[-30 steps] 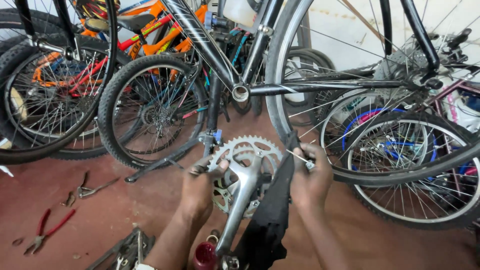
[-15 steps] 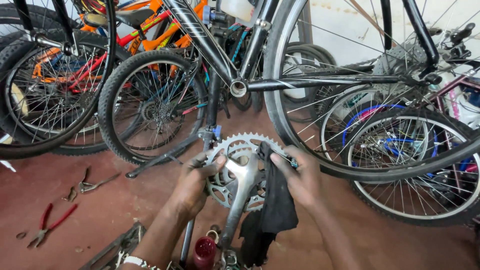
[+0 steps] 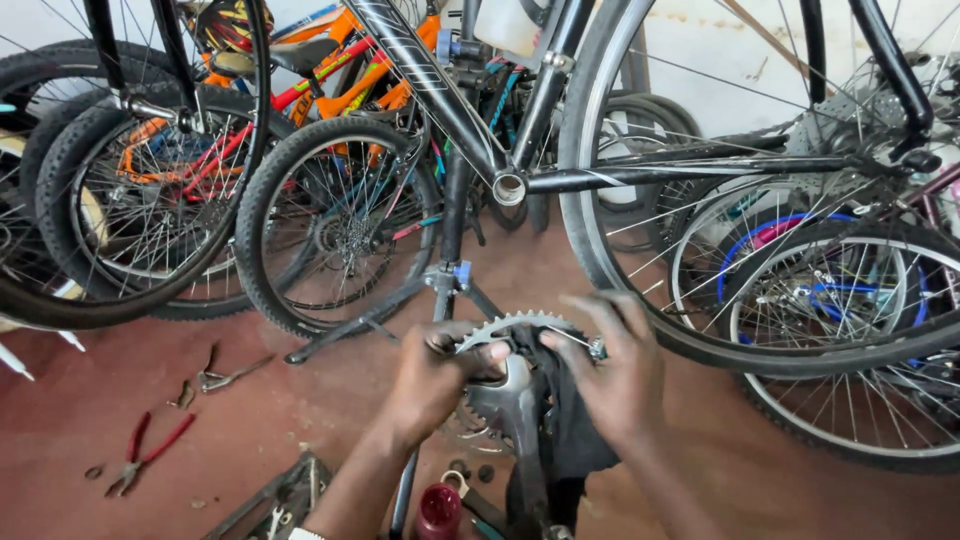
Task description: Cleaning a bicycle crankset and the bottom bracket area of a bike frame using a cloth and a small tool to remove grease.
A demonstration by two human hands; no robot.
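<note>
From the head view, looking down over the person's forearms, both hands meet at a toothed chainring (image 3: 520, 335) with its silver crank arm (image 3: 522, 440) hanging down toward the floor. The left hand (image 3: 432, 375) is closed around the ring's left edge, thumb pressed over the teeth near the hub. The right hand (image 3: 622, 375) has its fingers spread and curled over a black rag (image 3: 572, 430), pressing the cloth against the ring's right side; a small silver bit (image 3: 597, 348) shows just beside its fingers, too small to identify. The part sits in mid-air between the two hands, in front of the black bike frame (image 3: 500, 150) clamped on a repair stand (image 3: 452, 280), with the big rear wheel (image 3: 700, 330) close behind the right hand. On the red floor (image 3: 250, 440) lie red-handled pliers (image 3: 140, 460) and a second pair of grey pliers (image 3: 225, 375), and a dark red can (image 3: 438, 510) stands just below the hands. My worry is those teeth: with the left thumb bare on them, a slip of the greasy ring could nick the skin. The rag could also snag on a tooth and jerk the grip loose, and then the crank would drop onto the can or the loose bits beneath it.
</note>
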